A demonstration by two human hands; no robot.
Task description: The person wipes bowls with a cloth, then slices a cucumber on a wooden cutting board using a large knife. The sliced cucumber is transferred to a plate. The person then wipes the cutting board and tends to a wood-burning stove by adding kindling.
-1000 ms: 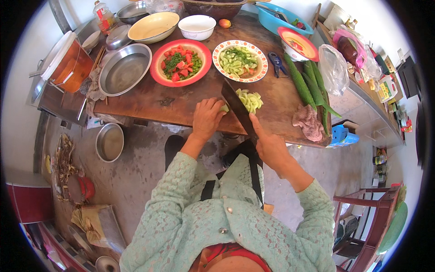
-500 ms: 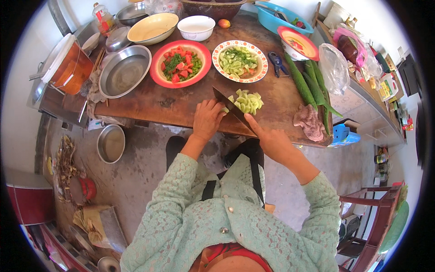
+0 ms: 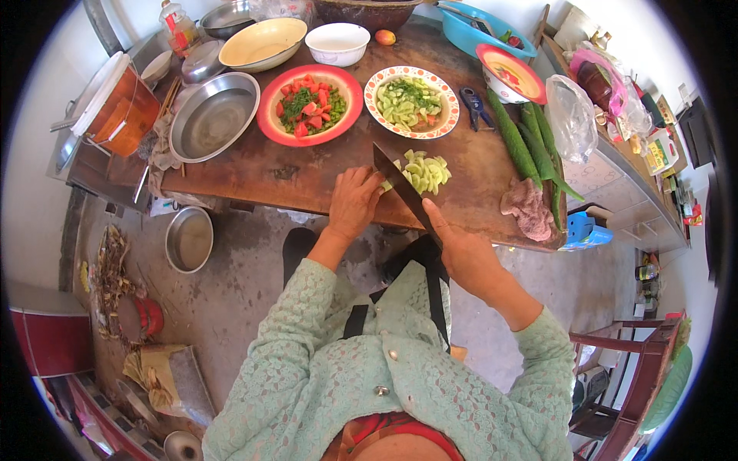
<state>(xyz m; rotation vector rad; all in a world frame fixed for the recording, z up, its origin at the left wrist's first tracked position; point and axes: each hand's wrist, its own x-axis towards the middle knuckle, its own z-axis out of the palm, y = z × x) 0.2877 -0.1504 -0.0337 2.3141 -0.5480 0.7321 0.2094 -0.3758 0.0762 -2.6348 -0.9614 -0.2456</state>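
My right hand (image 3: 467,250) grips a kitchen knife (image 3: 403,188), its long dark blade slanting away to the far left. My left hand (image 3: 355,201) is closed, fingertips curled against the near end of a pale green vegetable piece (image 3: 387,185) at the blade's left side; most of that piece is hidden. Right of the blade lies a small heap of pale green slices (image 3: 427,174) directly on the wooden table (image 3: 254,183). Just beyond sits an orange-patterned plate (image 3: 371,92) of similar slices and chopped greens. A red-rimmed dish (image 3: 269,132) holds red chunks and chopped greens.
Several long green cucumbers (image 3: 513,142) and a pink cloth (image 3: 526,207) lie at the table's right end. Near them are a dark-handled peeler-like tool (image 3: 475,107) and a red-and-yellow bowl (image 3: 511,73). A metal basin (image 3: 178,138) stands left; a blue basin (image 3: 452,34) stands far right.
The knife's blade has tilted a little steeper, and my right hand has shifted slightly right and nearer. My left hand stays beside the blade. The whole view has shifted slightly.
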